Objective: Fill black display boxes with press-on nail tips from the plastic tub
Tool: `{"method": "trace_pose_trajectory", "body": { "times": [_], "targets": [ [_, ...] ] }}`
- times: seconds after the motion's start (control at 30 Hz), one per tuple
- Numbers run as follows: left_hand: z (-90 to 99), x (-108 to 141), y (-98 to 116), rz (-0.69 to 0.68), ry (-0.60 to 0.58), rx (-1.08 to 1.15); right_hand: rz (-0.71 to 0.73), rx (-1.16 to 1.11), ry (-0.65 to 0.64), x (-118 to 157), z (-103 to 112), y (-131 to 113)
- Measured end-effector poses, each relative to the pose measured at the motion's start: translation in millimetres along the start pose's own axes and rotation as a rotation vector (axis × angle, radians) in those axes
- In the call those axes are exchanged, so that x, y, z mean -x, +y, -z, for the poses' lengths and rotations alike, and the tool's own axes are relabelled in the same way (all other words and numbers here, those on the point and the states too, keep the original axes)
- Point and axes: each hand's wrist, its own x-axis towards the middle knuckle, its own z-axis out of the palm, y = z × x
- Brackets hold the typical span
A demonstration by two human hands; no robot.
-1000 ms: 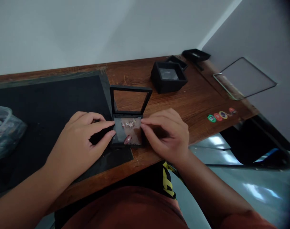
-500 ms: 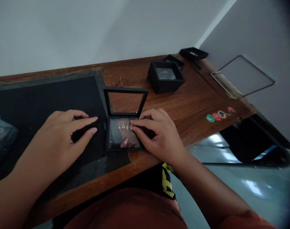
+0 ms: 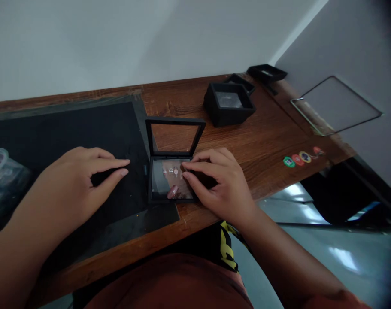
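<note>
Open case [image 3: 172,171] sits near desk [image 3: 266,141] front edge, approx mid, straddling the mat's [image 3: 69,128] right edge. Lid [image 3: 175,136] stands up at the back, clear window, wood showing thru it. Base has clear film w/ small pale pieces [image 3: 171,171] in a row near its back edge; a pink piece [image 3: 172,191] lies lower, near front edge. Can't tell what the pieces are, too small.

R hand [image 3: 219,184] rests on desk at case's right side, fingers curled loosely, index and thumb tips close together on the film at the row's right end. Whether they pinch a piece: can't tell.

L hand [image 3: 76,180] lies flat on mat, left of case, not touching it; fingers spread a bit, index pointing toward case, holding nothing.

Black box [image 3: 229,103] stands toward desk's back right, well apart from case. Two more black cases [image 3: 266,73] behind it at the back right corner. Round stickers [image 3: 300,157] in a row by the right edge. Clear plastic tub [image 3: 2,180] at mat's far left, partly out of view.
</note>
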Motion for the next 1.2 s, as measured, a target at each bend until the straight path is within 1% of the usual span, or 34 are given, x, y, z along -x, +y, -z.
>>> {"method": "trace_pose_trajectory", "body": {
  "times": [0.17,0.27,0.4,0.57,0.73,0.83,0.97,1.07,1.2],
  "targets": [
    [-7.6,0,13,-0.124,0.002,0.034,0.071,0.031,0.023,1,1,-2],
    [-13.5,0,15,-0.148,-0.010,0.035,0.081,0.044,0.001,1,1,-2],
    [-16.2,-1,15,-0.139,-0.021,0.029,0.053,0.058,-0.030,0,0,-4],
    [-15.8,0,13,-0.129,-0.024,0.021,0.063,0.092,-0.050,-1,-1,-4],
    [-15.1,2,12,-0.140,-0.037,0.023,0.101,0.114,0.005,0,-3,-3],
    [-14.8,1,12,-0.137,-0.035,0.028,0.077,0.071,0.037,-2,-1,-3],
    [-14.6,0,12,-0.104,-0.037,0.030,0.027,-0.001,-0.017,-4,1,-3],
    [-14.5,-1,13,-0.087,-0.034,0.043,0.002,0.058,-0.055,-5,-1,-3],
    [-15.8,-2,14,-0.070,-0.027,0.069,0.013,0.152,-0.046,-4,-5,-4]
  ]
}}
